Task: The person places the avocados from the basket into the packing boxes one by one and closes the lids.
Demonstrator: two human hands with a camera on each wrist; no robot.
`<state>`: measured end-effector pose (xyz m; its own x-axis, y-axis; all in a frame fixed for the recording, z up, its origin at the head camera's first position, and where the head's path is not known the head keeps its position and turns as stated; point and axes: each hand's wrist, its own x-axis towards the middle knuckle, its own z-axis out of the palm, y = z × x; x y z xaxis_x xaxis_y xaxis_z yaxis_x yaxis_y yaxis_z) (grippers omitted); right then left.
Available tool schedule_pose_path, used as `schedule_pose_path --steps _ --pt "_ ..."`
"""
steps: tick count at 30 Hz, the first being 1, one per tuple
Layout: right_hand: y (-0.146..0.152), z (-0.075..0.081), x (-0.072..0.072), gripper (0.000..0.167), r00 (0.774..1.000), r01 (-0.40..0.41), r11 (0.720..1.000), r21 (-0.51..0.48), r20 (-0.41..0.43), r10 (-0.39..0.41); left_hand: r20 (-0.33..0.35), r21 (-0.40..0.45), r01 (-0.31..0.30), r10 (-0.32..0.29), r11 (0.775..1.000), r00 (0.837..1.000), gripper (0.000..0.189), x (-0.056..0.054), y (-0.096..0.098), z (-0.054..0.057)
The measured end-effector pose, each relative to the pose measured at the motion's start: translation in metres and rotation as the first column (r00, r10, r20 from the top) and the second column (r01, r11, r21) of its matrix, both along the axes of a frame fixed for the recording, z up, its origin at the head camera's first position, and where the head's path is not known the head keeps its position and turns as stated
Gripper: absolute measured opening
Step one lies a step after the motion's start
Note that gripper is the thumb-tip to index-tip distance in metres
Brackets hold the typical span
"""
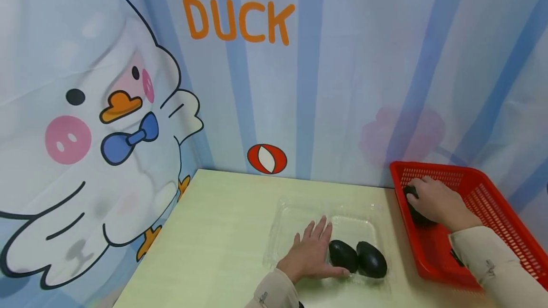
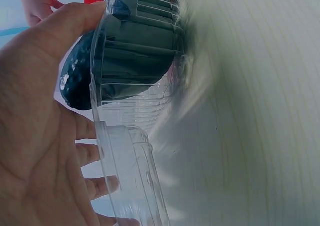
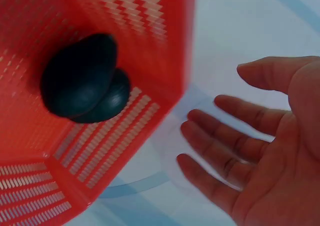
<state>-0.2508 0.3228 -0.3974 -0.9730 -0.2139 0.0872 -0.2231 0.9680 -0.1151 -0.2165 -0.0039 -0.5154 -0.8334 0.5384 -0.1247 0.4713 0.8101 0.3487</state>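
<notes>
My left hand (image 1: 310, 253) lies with fingers spread over a clear plastic clamshell box (image 1: 284, 213), its thumb along the near rim. Two dark avocados (image 1: 371, 259) sit side by side in the box's right half, just right of that hand. In the left wrist view, an avocado (image 2: 135, 46) shows through the clear wall beside my thumb. My right hand (image 1: 438, 201) is over the red basket, overlapping dark avocados in the head view. From the right wrist, that hand (image 3: 240, 151) has extended fingers holding nothing, apart from two avocados (image 3: 77, 78) in the basket.
The red plastic basket (image 1: 445, 277) with slotted walls stands at the right of the pale table (image 1: 205, 232), close to the box. Behind the table hangs a striped curtain (image 1: 338, 84) printed with a duck.
</notes>
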Motion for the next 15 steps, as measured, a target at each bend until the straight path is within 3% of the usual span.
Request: schedule_pose_path --steps 15 --pt "0.025 -0.020 -0.037 0.050 0.995 -0.058 0.995 0.077 0.088 0.051 0.014 0.003 -0.008 0.008 1.000 1.000 0.116 -0.001 0.000 0.000"
